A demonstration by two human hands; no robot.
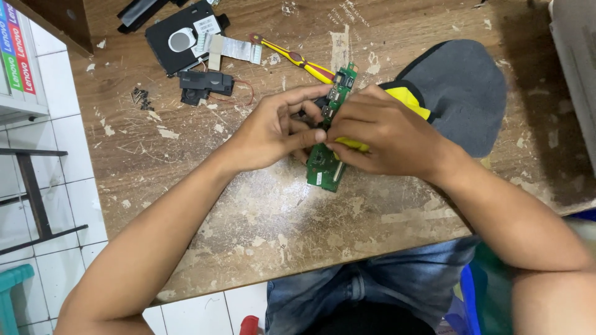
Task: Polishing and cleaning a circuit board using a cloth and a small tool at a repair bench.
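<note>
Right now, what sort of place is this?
Probably a small electronics repair bench: both hands work a green circuit board, with loose screws and a removed black drive on a scuffed wooden table.

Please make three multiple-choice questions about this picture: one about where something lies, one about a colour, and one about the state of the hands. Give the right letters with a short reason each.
1. Where does the black hard-drive caddy lie?
A. at the far left of the wooden table
B. on the person's lap
C. on the tiled floor

2. What colours is the screwdriver handle?
A. blue and white
B. yellow and red
C. all black

3. How is the green circuit board held?
A. it lies untouched
B. by the left hand only
C. by both hands

Answers:
1 A, it rests on the tabletop, up and left of the hands.
2 B, the handle is yellow with a dark red part.
3 C, the left hand and the right hand both have fingers on the board.
</note>
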